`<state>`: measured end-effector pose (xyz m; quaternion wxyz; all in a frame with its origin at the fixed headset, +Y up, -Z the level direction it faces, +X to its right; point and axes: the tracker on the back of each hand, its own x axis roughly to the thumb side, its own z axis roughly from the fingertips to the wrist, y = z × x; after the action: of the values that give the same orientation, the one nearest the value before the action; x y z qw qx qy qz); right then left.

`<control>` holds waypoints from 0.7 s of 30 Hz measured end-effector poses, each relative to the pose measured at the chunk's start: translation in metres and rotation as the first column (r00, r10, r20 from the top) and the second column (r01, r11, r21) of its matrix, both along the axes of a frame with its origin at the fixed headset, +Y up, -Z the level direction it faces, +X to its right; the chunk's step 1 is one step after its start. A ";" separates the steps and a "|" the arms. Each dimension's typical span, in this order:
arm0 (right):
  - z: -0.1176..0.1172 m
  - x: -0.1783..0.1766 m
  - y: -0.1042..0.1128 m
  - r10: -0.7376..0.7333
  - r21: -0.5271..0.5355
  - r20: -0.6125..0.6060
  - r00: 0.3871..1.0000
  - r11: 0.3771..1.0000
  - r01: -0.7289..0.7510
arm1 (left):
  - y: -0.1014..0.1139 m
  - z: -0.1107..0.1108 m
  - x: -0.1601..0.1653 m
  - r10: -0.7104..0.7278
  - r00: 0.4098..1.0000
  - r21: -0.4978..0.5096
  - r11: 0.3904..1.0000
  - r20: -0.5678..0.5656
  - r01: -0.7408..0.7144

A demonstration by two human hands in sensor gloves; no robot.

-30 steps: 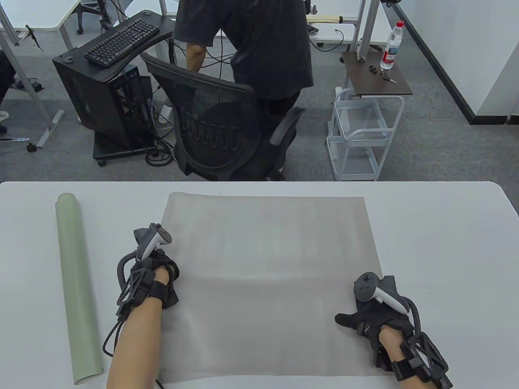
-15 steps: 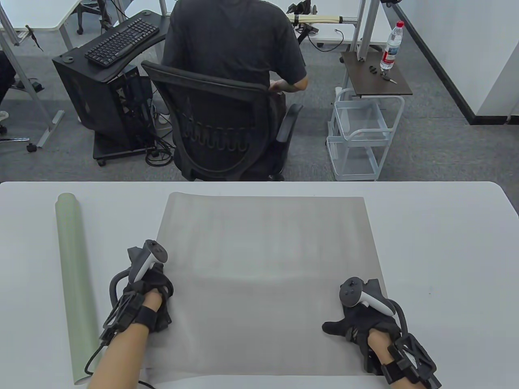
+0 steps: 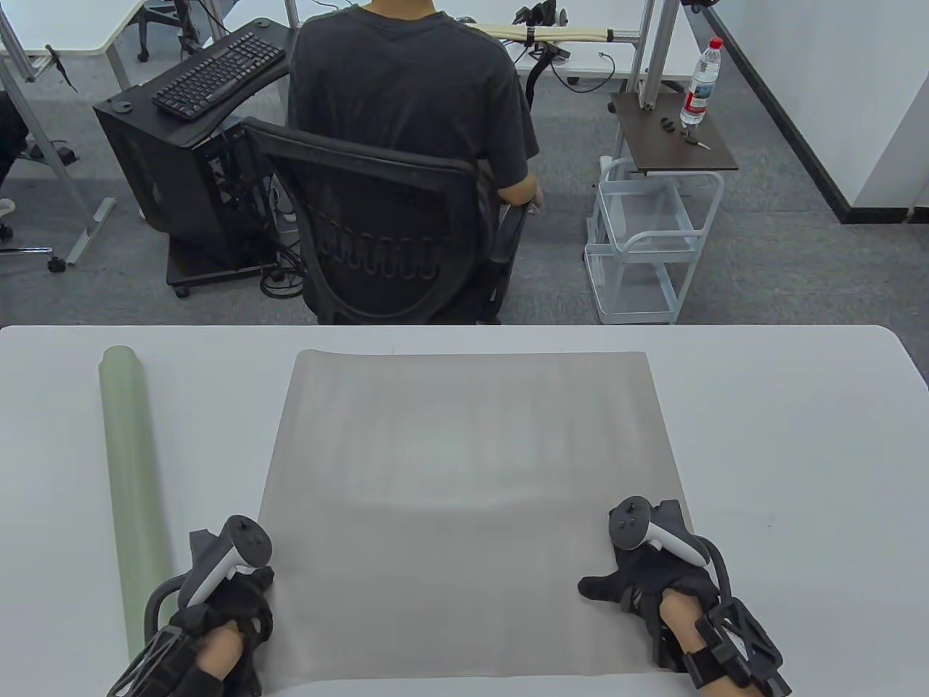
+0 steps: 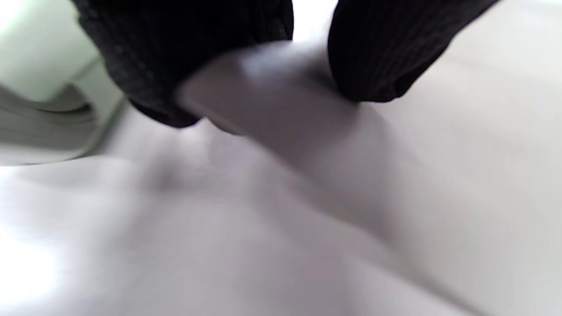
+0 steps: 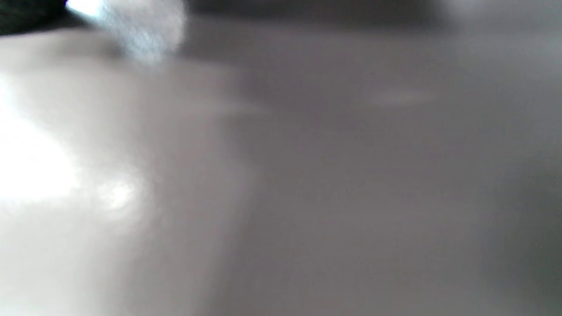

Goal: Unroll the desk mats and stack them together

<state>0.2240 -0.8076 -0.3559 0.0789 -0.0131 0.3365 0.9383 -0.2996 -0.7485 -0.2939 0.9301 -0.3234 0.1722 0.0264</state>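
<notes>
Table (image 3: 798, 435): grey mat (image 3: 472, 508), green roll (image 3: 134, 508)

Unrolled desk mat (image 3: 472, 508) flat on table (image 3: 798, 435), centred, near edge at table's near edge. Rolled mat (image 3: 134, 508) left of it, lying front to back, apart from it. Left hand (image 3: 232, 602) on unrolled mat's near-left corner, between the two mats. Right hand (image 3: 653, 581) on near-right corner. Behind table: office chair (image 3: 377, 232) with seated person (image 3: 406, 94); keyboard (image 3: 218, 72) far left; wire cart (image 3: 646, 239) right, bottle (image 3: 700, 83) behind it.
</notes>
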 end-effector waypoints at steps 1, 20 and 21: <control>0.000 0.000 0.000 -0.002 0.000 -0.001 1.000 1.000 0.002 | 0.000 0.003 0.002 -0.028 0.999 -0.023 0.999 0.020 0.029; -0.002 -0.002 0.001 -0.022 -0.018 0.009 1.000 1.000 0.022 | -0.009 -0.077 0.001 0.107 0.994 -0.022 0.994 -0.028 -0.108; -0.002 -0.002 0.001 -0.022 -0.019 0.008 1.000 1.000 0.022 | -0.009 -0.087 0.002 0.100 0.995 -0.006 0.995 -0.029 -0.101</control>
<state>0.2221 -0.8071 -0.3577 0.0902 -0.0139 0.3452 0.9341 -0.2971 -0.7579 -0.3814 0.9237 -0.3348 0.1693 0.0771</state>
